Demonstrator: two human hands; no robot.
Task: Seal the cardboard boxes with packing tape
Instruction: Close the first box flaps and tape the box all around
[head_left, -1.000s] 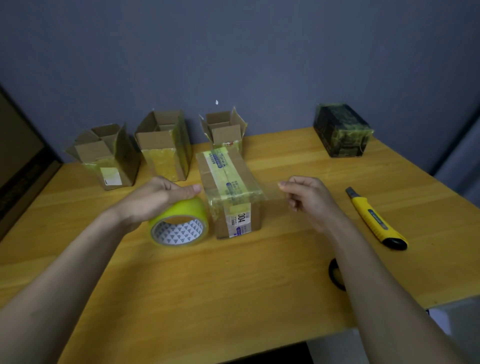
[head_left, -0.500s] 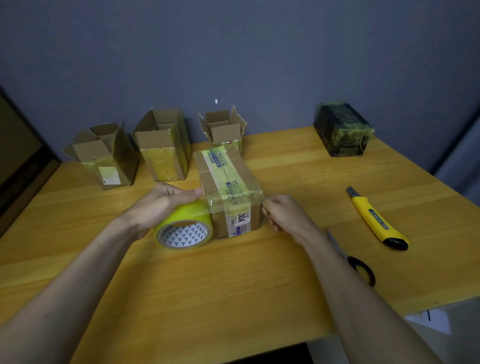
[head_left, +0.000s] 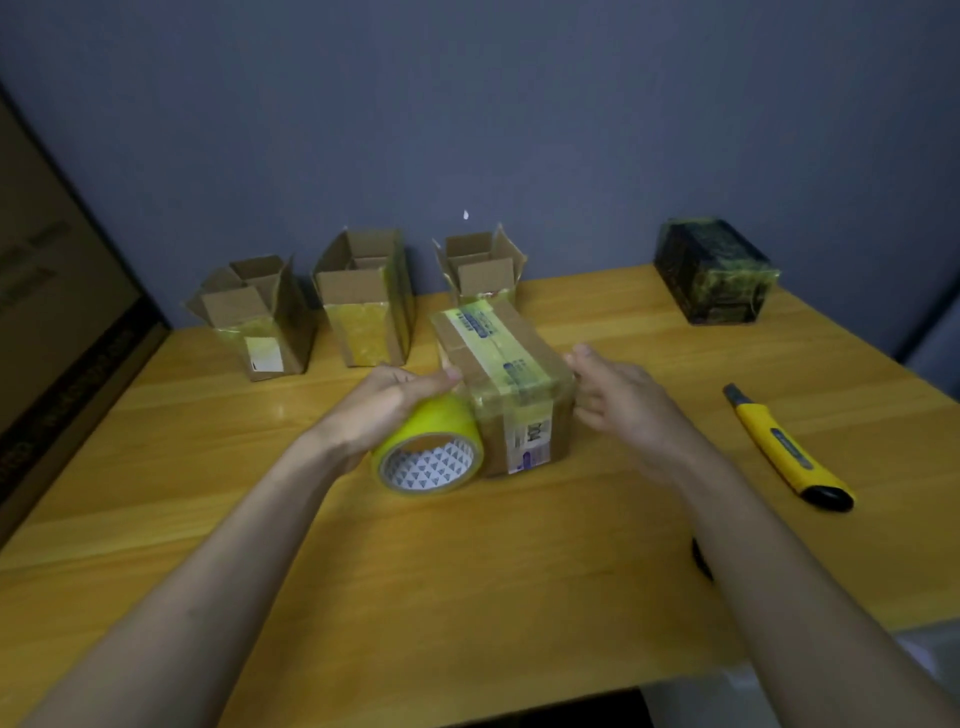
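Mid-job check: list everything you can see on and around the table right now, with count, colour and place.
Closed cardboard box: 1, brown with yellowish tape along the top, table centre, between the hands.
Tape roll: 1, yellow-green, against the box's left side.
Open cardboard boxes: 3, brown, back row by the wall: left, middle, right.
Wrapped dark box: 1, black under yellowish film, back right.
Utility knife: 1, yellow and black, right of the box.
Dark object: 1, black, mostly hidden by the right forearm.
Table: 1, light wood.
Left hand: grips the tape roll.
Right hand: fingers against the box's right side.
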